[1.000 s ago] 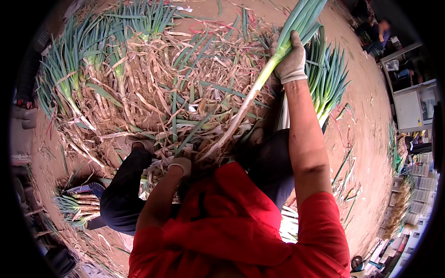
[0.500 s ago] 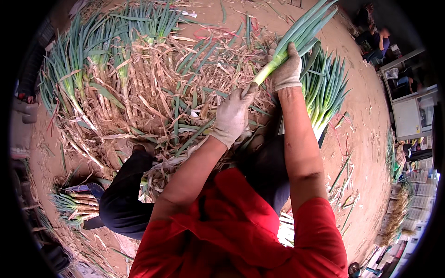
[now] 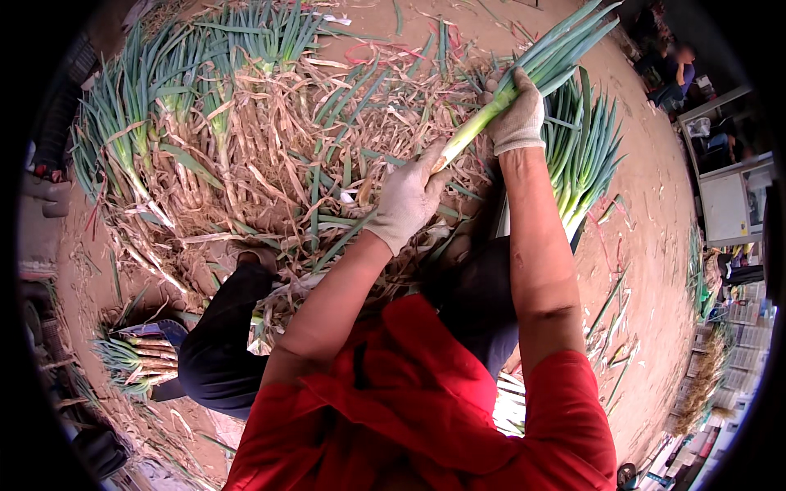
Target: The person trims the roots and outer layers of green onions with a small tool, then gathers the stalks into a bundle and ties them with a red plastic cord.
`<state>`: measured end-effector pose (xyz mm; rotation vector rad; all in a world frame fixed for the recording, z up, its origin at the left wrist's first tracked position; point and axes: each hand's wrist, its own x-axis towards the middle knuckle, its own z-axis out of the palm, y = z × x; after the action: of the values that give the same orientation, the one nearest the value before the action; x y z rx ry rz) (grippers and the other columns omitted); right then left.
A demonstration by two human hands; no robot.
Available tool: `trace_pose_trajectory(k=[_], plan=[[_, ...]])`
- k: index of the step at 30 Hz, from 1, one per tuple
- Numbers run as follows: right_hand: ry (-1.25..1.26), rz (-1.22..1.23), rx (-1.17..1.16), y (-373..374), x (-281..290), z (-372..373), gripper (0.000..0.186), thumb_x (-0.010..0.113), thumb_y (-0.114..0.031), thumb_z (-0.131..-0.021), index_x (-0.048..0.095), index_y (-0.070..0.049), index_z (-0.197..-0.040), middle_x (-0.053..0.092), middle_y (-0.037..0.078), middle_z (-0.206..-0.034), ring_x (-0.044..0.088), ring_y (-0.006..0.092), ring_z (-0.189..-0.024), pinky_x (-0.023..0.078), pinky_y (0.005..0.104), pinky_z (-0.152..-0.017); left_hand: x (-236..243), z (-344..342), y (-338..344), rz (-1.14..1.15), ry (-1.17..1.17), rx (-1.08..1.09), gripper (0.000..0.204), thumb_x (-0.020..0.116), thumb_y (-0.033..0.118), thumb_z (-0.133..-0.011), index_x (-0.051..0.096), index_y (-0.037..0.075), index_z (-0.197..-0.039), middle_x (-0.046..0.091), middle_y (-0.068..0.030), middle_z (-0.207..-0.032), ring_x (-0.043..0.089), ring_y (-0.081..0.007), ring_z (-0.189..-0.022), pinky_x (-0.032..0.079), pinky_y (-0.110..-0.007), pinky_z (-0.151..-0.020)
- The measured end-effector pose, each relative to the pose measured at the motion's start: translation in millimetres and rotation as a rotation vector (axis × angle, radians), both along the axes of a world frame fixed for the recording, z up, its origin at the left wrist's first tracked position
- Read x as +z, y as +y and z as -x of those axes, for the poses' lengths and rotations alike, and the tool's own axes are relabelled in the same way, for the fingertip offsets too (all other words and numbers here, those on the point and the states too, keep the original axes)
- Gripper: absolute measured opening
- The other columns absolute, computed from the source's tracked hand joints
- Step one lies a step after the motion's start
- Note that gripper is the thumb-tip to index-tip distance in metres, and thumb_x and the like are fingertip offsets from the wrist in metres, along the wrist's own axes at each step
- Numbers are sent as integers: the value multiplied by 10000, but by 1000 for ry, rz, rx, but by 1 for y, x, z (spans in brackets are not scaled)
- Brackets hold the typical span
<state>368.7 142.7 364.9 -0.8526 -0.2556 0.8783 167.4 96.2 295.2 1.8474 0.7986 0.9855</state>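
Both of my gloved hands are on one long green onion (image 3: 465, 129), held slanting with its leaves toward the upper right. My right hand (image 3: 516, 113) grips it just below the leaves. My left hand (image 3: 409, 196) is closed around the pale lower stalk, whose end is hidden behind it. Beside my right forearm stands a bundle of green onions (image 3: 585, 164) with clean pale stems. Below my hands lies a litter of dry leaves and peelings (image 3: 327, 106).
Untrimmed onions (image 3: 131, 155) lie at the upper left, more stalks (image 3: 143, 360) at the lower left by my bent leg (image 3: 209, 356). At the upper right a person (image 3: 679, 74) sits beside a white cabinet (image 3: 725, 204). Pale stacked blocks (image 3: 741, 344) line the right edge.
My left hand has come up from beside my body onto the stalk. The onion has shifted slightly up and right with my right hand still on it.
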Motion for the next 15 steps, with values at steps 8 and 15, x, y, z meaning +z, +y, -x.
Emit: trace_pose_trajectory(k=[8,15], plan=[[-25,130,-123,4,0,13,174,486,-247,-972,576,-98,-974,619,58,-812,565,193,-620,451,325,-518,-11,8,-8,-453,3,179,354,706,68,-751,666,88,-1102,597,-168,-1111,582,-363,-1000,475,-434,-873],[18,176,-156,10,-8,18,168,544,-259,-950,585,-104,-1001,608,58,-805,576,195,-640,452,327,-531,10,-6,6,-419,199,234,364,712,96,-758,620,81,-1109,560,-135,-1021,547,-350,-917,456,-445,-811]])
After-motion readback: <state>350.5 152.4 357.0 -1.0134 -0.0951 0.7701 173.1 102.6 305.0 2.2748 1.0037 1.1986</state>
